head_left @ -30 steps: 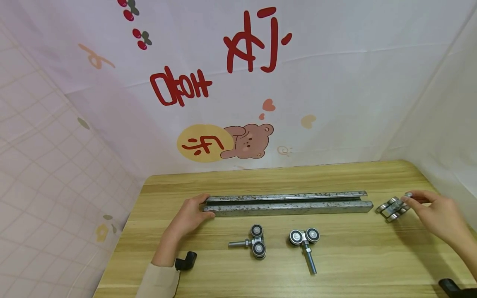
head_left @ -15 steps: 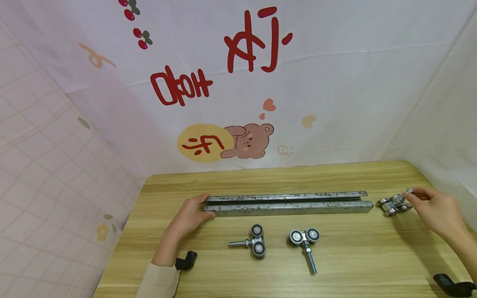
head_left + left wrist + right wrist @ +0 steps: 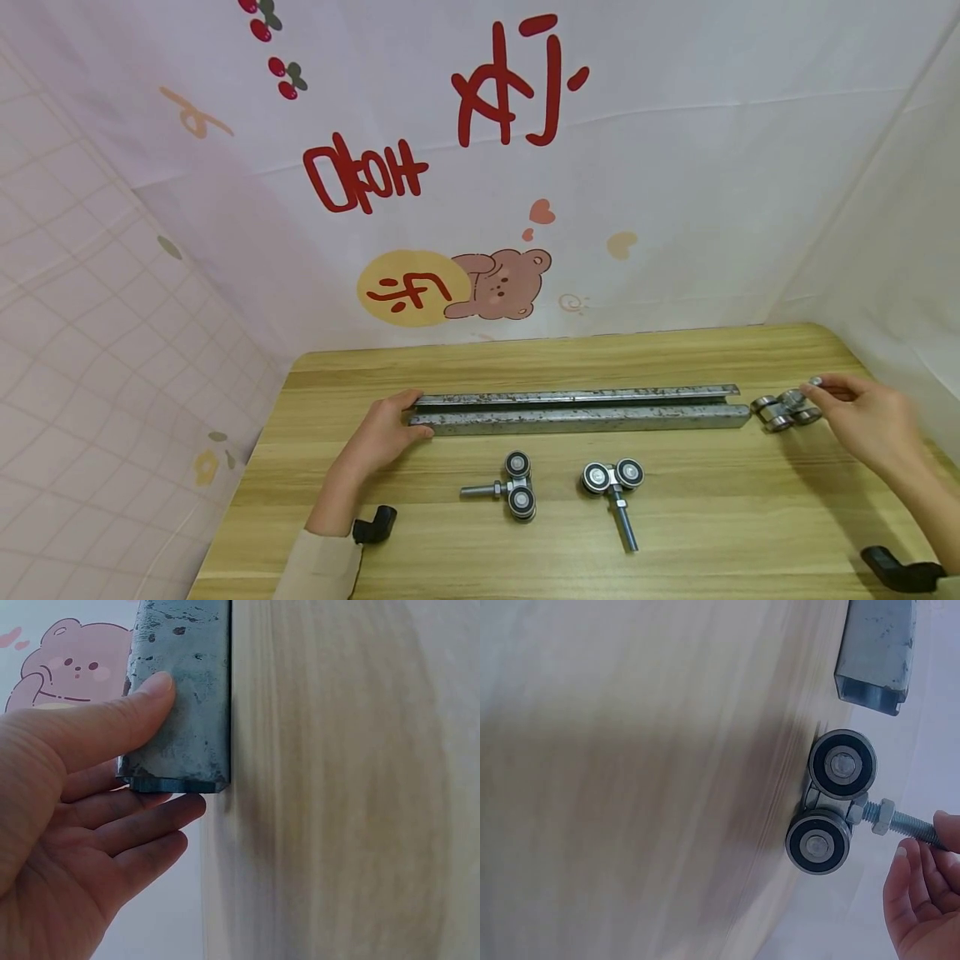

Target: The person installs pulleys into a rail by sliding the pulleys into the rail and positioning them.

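A speckled grey metal channel rail (image 3: pixel 585 421) lies lengthwise on the table, its slot facing up. My left hand (image 3: pixel 385 433) holds its left end; in the left wrist view the thumb presses the side of the rail (image 3: pixel 184 697). Beyond the rail's right end, my right hand (image 3: pixel 873 417) pinches the upright threaded bolt of a roller trolley (image 3: pixel 780 412). The right wrist view has this trolley (image 3: pixel 829 802) wheels-down, close to the open rail end (image 3: pixel 874 675) but apart from it, with a nut midway on the bolt.
Two more roller trolleys lie in front of the rail: one (image 3: pixel 517 487) with its bolt pointing left, the other (image 3: pixel 615 479) with its bolt toward me. A printed white cloth (image 3: pixel 675 167) hangs behind the wooden table (image 3: pixel 420 567) and along both sides.
My right hand has turned the trolley so its wheels line up with the rail, then shifted it slightly left toward the rail's end. The left hand and rail stay still.
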Tool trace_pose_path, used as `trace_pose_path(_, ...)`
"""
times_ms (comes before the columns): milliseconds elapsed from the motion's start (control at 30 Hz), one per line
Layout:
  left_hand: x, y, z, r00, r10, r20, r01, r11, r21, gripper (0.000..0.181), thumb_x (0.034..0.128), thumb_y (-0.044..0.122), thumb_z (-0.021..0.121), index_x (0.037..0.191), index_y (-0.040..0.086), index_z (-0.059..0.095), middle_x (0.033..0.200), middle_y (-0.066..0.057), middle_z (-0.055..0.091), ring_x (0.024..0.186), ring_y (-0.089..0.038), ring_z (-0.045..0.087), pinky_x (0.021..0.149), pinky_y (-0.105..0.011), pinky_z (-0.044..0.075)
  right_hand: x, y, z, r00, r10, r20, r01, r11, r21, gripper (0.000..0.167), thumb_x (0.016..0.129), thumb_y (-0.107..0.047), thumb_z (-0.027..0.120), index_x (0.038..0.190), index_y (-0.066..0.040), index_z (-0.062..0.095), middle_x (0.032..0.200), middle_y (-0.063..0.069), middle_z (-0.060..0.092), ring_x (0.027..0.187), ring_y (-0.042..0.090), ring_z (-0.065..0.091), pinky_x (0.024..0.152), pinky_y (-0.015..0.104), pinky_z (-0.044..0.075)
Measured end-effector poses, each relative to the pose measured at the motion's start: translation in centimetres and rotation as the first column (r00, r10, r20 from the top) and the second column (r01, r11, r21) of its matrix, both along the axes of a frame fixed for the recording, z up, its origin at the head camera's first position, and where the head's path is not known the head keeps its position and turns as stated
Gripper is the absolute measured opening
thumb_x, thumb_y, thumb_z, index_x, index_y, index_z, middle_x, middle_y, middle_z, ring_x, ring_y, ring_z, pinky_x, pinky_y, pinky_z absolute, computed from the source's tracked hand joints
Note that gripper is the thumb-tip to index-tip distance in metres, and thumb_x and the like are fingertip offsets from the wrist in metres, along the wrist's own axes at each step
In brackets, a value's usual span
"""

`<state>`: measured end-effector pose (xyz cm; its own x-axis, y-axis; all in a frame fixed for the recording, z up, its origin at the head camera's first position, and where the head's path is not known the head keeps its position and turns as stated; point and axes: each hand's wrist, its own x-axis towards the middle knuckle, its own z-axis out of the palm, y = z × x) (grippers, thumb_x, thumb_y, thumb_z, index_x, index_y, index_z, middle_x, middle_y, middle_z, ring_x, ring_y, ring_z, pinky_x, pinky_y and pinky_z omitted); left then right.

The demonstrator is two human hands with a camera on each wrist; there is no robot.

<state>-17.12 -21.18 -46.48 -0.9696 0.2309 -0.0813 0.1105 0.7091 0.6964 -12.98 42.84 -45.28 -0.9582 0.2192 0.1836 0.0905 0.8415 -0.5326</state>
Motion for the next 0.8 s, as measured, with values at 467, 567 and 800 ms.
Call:
trace_pose_path(467,-0.1,-0.1,-0.1,1.000,-0.007,-0.020,0.007,1.000,0.006,0.069,0.0912,0.011,0.083,0.150,-0.006,0.052,0.153,-0.024,0.052,0.138,-0.039,0.054,0.109,-0.054,0.049,-0.1,-1.1,-0.1,0.997,0.021,-0.076,-0.022,1.000,-0.004,0.043,0.101,-0.022,0.072,0.114,0.019,0.068,0.102,0.037,0.071,0.067,-0.021,0.043,0.051,0.014,0.043)
trace_pose_path(567,-0.1,-0.1,-0.1,1.000,-0.007,-0.019,0.007,1.000,0.004,0.069,0.0913,0.012,0.083,0.151,-0.006,0.052,0.153,-0.024,0.052,0.138,-0.039,0.054,0.109,-0.054,0.048,-0.1,-1.3,0.0,0.996,0.024,-0.087,-0.024,1.000,0.000,0.042,0.101,-0.022,0.073,0.113,0.018,0.069,0.101,0.036,0.071,0.066,-0.021,0.043,0.051,0.014,0.042)
trace_pose_path(800,0.0,0.0,-0.1,1.000,-0.008,-0.021,0.008,1.000,0.006,0.069,0.0909,0.011,0.083,0.151,-0.005,0.052,0.153,-0.023,0.052,0.138,-0.039,0.054,0.109,-0.054,0.049,-0.1,-1.8,-0.1,0.997,0.019,-0.078,-0.021,1.000,-0.014,0.045,0.101,-0.024,0.073,0.116,0.019,0.068,0.102,0.035,0.072,0.068,-0.020,0.043,0.052,0.014,0.042)
